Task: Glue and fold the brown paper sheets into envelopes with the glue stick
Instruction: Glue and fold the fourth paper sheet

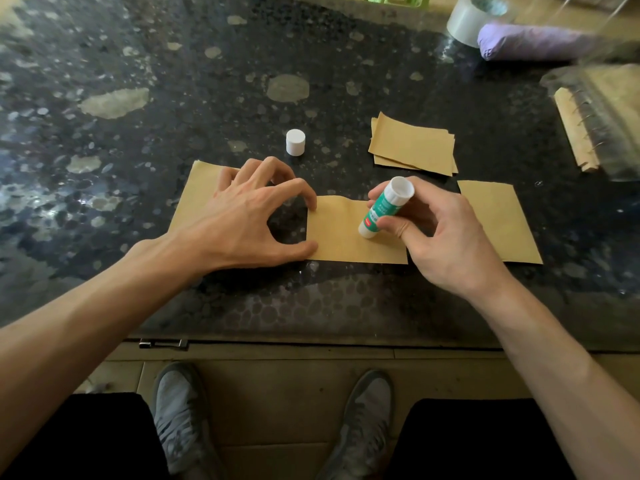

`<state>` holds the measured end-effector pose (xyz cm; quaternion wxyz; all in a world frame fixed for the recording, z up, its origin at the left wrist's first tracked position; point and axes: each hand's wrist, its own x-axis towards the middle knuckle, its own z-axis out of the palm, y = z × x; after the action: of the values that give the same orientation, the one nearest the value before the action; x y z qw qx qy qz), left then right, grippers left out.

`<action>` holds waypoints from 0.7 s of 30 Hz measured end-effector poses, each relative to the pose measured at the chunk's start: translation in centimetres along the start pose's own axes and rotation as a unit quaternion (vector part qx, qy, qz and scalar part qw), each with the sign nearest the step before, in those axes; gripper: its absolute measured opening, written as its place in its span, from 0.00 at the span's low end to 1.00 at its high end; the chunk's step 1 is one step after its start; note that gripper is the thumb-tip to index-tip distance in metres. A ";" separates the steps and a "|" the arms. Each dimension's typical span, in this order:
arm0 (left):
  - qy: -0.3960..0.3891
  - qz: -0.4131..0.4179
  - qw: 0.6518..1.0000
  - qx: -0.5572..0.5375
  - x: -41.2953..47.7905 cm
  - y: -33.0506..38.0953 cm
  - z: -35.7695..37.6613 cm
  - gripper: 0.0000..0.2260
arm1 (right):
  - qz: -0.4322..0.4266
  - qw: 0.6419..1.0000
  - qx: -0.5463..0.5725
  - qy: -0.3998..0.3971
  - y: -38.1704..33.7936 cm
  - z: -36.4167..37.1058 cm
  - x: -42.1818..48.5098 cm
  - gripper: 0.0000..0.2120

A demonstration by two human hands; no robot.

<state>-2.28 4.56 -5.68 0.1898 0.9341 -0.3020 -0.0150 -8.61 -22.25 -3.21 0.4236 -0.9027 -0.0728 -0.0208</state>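
Table: dark speckled stone table (138, 150), spreading out beyond both hands.
Spare sheets: one flat brown paper sheet (194, 202) lies under the left hand's outer fingers. Another brown sheet (498, 220) is just right of the right hand, and a loose pile of brown sheets (412, 143) sits beyond the right hand.
Working sheet: the middle brown paper rectangle (339, 237) lies flat between the two hands, long axis running hand to hand.
Left hand (249, 216): arched and grasping nothing. Thumb tip and forefinger tip press the working sheet's left edge, pinning it.
Right hand (446, 237): wrapped round the stick's barrel, so it is much the nearer hand to the tool.
Glue stick: the green-and-white plastic glue stick (384, 209) is uncapped and tilted. Its lower end is on the working sheet, just left of the right palm; its upper end leans away. I can't tell for sure which end carries the glue.
Cap: the small white cylinder cap (295, 142) stands upright just beyond the left fingertips, apart from the paper.
Coming move: likely a swipe along the sheet towards the left hand, with that pin resisting the drag.
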 end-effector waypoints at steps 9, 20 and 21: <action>-0.005 0.009 1.000 -0.019 0.0 0.2 0.1 0.25 | -0.009 1.000 -0.005 -0.029 0.0 -0.2 0.2 0.15; -0.013 0.008 1.000 -0.008 0.0 0.0 0.0 0.24 | 0.008 0.987 0.061 0.147 -0.1 0.3 -0.3 0.12; -0.012 0.007 1.000 -0.005 0.0 0.0 0.1 0.24 | 0.011 0.982 0.075 0.170 -0.1 0.0 -0.2 0.11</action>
<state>-2.27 4.57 -5.75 0.1910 0.9306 -0.3111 -0.0265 -8.80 -22.20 -3.12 0.4964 -0.8524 0.0095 -0.1639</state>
